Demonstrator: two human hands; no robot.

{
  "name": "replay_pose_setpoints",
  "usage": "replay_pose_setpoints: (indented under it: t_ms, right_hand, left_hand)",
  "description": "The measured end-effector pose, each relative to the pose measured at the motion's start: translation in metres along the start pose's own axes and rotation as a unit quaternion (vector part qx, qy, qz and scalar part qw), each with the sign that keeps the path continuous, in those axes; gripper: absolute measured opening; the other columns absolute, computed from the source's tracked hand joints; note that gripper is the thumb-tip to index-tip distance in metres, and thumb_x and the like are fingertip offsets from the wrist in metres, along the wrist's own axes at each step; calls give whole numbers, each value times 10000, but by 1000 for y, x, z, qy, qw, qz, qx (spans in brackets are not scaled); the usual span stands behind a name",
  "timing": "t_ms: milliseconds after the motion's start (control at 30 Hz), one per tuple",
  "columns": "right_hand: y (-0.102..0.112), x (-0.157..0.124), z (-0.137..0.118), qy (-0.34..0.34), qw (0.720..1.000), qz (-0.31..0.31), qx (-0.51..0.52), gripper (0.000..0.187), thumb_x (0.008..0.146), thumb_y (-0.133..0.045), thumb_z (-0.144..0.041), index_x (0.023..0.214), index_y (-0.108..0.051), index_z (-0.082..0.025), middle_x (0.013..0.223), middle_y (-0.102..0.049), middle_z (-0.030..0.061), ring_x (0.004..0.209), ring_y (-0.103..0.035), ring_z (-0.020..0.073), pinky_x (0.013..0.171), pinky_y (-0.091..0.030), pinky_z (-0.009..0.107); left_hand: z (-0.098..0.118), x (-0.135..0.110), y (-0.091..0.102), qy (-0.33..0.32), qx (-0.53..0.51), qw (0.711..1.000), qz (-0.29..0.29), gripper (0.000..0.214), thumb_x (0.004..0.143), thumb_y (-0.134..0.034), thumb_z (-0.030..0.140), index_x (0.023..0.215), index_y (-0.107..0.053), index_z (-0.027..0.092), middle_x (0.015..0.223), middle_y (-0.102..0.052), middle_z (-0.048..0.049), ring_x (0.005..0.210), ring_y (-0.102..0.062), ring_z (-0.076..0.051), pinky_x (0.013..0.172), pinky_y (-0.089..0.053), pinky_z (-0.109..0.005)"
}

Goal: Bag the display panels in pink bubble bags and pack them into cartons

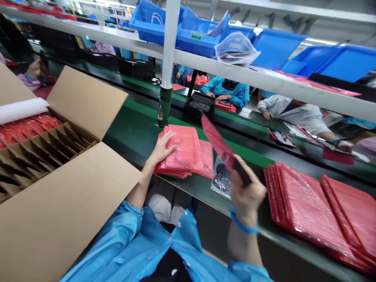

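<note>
My left hand [161, 149] lies flat on a pile of pink-red bubble pouches [183, 150], holding nothing. My right hand [246, 188] is raised over the belt, gripping a pink-red bubble pouch [217, 143] and a dark flat item [242, 172] at the pouch's end. Most of that item is hidden by my fingers. Below my right hand lies a clear bag of dark items [221, 178]. Further right are two stacks of the same pouches [311, 207].
An open cardboard box [85, 102] with cardboard dividers stands to my left, holding red items. A dark-edged green conveyor belt [188, 129] runs ahead. Overhead, a white shelf [264, 76] carries blue bins. A green-based post rises beyond the pile. Co-workers sit across the belt.
</note>
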State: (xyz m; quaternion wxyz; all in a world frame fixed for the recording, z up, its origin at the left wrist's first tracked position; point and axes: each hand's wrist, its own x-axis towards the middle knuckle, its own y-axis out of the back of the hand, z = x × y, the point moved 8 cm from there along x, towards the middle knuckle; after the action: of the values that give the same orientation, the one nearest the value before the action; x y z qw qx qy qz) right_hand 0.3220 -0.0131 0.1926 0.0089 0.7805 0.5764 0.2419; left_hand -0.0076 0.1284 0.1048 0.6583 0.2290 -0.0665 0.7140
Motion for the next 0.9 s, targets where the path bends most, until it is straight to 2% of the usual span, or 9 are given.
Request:
replay_pose_setpoints:
  t_ms: [100,167,233,300,433,500,600,733,900]
  right_hand:
    - [-98,10,-7,167,975,-145,-30,414,987,-706,-552,1315,-828,-331,1478,-750,66,1466,-634,357,1339,-411,572]
    - [-150,7,11,216,946,-226,-92,493,954,-782,-542,1400,-785,-333,1561,-698,70,1521,-576,385,1368,-327,615]
    - [-179,2,32,221,932,-249,-141,657,896,-856,-579,1483,-728,-315,1649,-620,94,1582,-494,419,1380,-245,661]
    - [-185,-4,44,218,931,-245,-159,724,917,-838,-600,1553,-668,-300,1699,-564,112,1614,-449,414,1384,-208,661]
    - [-144,-9,50,219,951,-180,-127,560,1041,-699,-515,1562,-654,-312,1648,-619,95,1567,-513,338,1370,-275,577]
    - [-101,-6,64,200,966,-103,-126,465,1067,-651,-474,1494,-698,-298,1552,-688,104,1481,-581,321,1315,-363,548]
    - [-28,-5,111,119,974,14,-193,412,1084,-575,-460,1375,-740,-218,1360,-756,154,1300,-654,330,1179,-472,530]
    - [42,-11,187,-49,933,74,-349,478,1022,-600,-506,1292,-728,-134,1228,-740,201,1158,-652,359,1075,-495,521]
    - [63,-8,235,-199,886,36,-417,443,983,-678,-557,1161,-739,-155,1124,-737,178,1087,-678,331,964,-507,418]
  left_hand:
    - [8,-16,17,-30,-14,990,135,503,1007,-721,446,1454,-656,225,1641,-572,-164,1587,-491,-274,1367,-291,-447]
    - [12,-31,23,-34,-6,984,176,458,1064,-624,472,1445,-658,219,1598,-601,-160,1541,-534,-260,1344,-344,-433]
    - [18,-44,22,-32,6,987,159,398,1064,-618,476,1357,-723,229,1521,-666,-147,1489,-583,-270,1330,-377,-448]
    - [23,-55,13,-24,18,996,86,309,1021,-690,465,1216,-804,255,1412,-745,-126,1437,-629,-297,1333,-384,-485]
    - [24,-78,-6,-28,43,998,-23,203,945,-801,424,1106,-867,320,1331,-811,-77,1480,-611,-342,1363,-347,-577]
    - [21,-87,-4,-51,55,997,-4,170,967,-789,413,1093,-872,336,1279,-832,-62,1447,-645,-335,1348,-375,-596]
    - [11,-96,2,-73,62,995,32,143,994,-773,430,1027,-869,330,1144,-854,-56,1301,-736,-321,1281,-475,-596]
    - [8,-98,-1,-96,92,991,6,177,1003,-770,449,1090,-856,321,1175,-832,-61,1304,-712,-317,1248,-507,-584]
    - [21,-96,-9,-127,156,979,-39,216,1073,-674,387,1196,-843,334,1232,-760,-78,1278,-658,-297,1206,-510,-536]
